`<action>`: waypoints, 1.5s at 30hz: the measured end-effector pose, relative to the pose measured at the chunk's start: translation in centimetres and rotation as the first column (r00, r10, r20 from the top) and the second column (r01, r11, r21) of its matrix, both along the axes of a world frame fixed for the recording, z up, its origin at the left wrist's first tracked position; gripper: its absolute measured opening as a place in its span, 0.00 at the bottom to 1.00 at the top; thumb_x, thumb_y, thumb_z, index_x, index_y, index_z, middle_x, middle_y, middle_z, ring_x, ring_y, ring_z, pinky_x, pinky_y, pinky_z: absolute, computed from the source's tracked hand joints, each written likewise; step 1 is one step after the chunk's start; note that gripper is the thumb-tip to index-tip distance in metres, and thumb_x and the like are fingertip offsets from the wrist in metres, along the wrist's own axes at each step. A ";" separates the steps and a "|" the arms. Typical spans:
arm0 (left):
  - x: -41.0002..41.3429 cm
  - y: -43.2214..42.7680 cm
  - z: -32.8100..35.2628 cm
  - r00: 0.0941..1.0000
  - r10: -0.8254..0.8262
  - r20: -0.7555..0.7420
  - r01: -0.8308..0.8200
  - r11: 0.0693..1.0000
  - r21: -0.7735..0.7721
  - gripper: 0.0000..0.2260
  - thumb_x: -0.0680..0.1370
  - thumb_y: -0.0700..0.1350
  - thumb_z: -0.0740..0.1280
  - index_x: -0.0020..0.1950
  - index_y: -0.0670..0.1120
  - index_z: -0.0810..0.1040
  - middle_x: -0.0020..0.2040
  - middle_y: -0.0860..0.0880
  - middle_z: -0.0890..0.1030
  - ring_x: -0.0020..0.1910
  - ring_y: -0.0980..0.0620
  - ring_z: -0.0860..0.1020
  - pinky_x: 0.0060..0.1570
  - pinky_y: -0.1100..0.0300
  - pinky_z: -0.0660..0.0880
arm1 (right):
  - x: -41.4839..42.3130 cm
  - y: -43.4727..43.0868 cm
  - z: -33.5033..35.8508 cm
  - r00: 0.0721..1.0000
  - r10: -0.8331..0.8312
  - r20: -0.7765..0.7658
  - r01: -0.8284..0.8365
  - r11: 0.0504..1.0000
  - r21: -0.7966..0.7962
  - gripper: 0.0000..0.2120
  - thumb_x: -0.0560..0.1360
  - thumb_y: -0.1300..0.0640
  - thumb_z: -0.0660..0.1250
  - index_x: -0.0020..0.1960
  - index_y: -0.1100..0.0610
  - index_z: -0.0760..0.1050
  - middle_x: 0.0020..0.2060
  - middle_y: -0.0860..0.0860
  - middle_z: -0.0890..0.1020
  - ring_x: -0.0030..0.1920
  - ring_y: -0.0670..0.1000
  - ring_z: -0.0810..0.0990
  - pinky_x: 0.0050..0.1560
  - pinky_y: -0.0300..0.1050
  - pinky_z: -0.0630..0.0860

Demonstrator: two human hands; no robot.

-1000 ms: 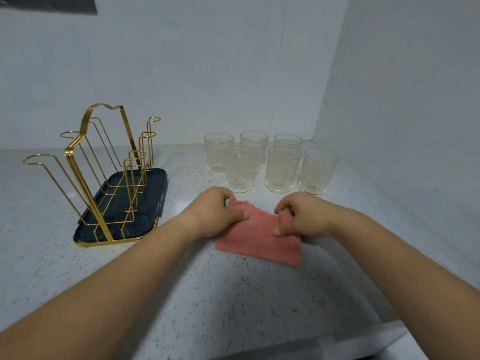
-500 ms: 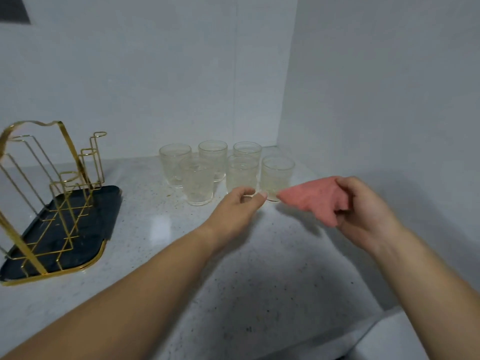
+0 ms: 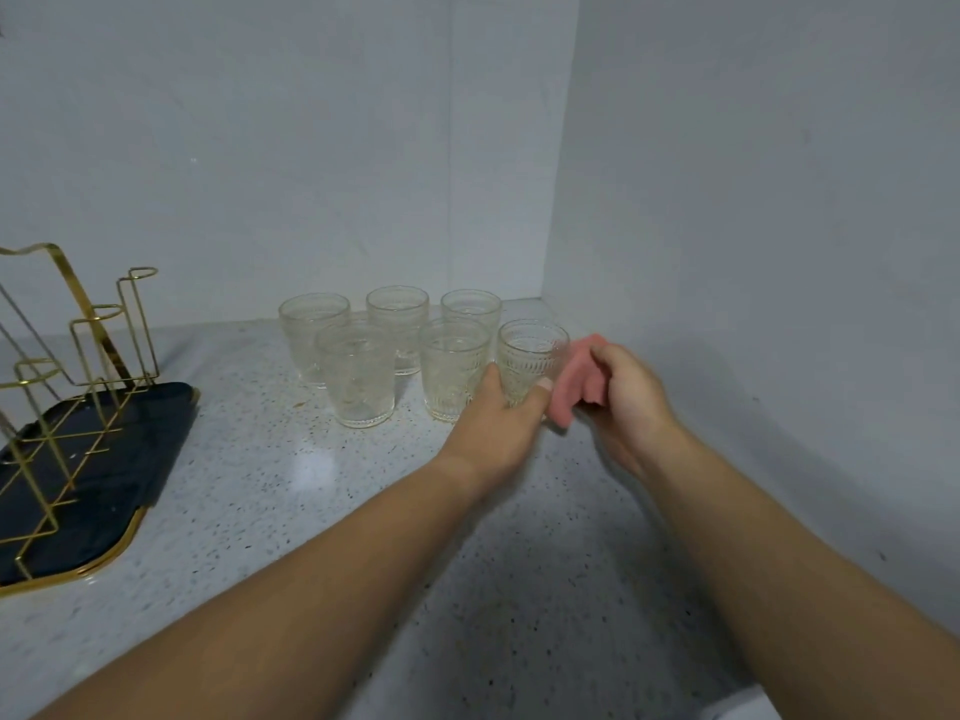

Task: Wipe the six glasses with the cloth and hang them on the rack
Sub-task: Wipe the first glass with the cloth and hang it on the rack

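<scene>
Left hand (image 3: 498, 423) now grips glass (image 3: 531, 356), speckled counter (image 3: 311, 485)

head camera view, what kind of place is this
Probably a home kitchen counter set in a corner: a speckled white countertop, six patterned drinking glasses standing on it, and a gold wire rack on a dark tray.

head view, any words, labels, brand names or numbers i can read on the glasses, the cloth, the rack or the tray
No readable text anywhere in this view.
glasses: raised pattern only, no lettering, including the front right glass that the left hand grips.
cloth in the right hand: plain pink, no tag showing.
rack and tray: no brand mark visible.
</scene>
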State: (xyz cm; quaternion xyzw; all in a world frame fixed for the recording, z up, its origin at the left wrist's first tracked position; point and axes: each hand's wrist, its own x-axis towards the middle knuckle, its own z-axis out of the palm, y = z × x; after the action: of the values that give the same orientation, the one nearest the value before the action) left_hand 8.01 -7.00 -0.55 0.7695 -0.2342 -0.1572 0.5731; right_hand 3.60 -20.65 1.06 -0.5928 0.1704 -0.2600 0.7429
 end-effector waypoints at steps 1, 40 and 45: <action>0.2 -0.1 -0.1 1.000 0.007 0.001 -0.007 1.000 -0.004 0.31 0.82 0.60 0.64 0.81 0.47 0.62 0.77 0.46 0.73 0.76 0.44 0.70 0.77 0.44 0.66 | 0.3 0.0 -0.2 1.000 -0.014 -0.009 0.014 0.999 0.036 0.16 0.85 0.56 0.55 0.43 0.60 0.75 0.25 0.56 0.78 0.30 0.52 0.77 0.44 0.50 0.74; 1.1 20.6 2.0 0.981 0.006 -0.196 -0.110 0.844 -0.524 0.21 0.83 0.53 0.63 0.75 0.47 0.74 0.69 0.44 0.82 0.70 0.43 0.79 0.72 0.41 0.72 | 1.5 22.8 1.7 0.946 0.321 0.038 -0.269 0.847 -0.459 0.32 0.78 0.35 0.60 0.77 0.46 0.58 0.51 0.44 0.74 0.49 0.43 0.76 0.45 0.37 0.79; 1.7 21.9 0.9 0.974 0.052 -0.218 -0.163 0.832 -0.531 0.22 0.84 0.59 0.63 0.72 0.47 0.75 0.64 0.46 0.85 0.64 0.47 0.83 0.68 0.39 0.76 | 1.8 25.8 -0.1 0.936 0.348 -0.044 -0.310 0.761 -0.570 0.45 0.70 0.18 0.43 0.81 0.36 0.39 0.60 0.37 0.69 0.71 0.48 0.65 0.76 0.50 0.63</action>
State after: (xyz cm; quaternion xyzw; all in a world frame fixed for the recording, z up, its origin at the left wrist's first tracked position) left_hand 9.72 14.89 0.32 0.5673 -0.1681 -0.1259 0.7963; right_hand 5.42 5.19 0.96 -0.7989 -0.0454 -0.1833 0.5711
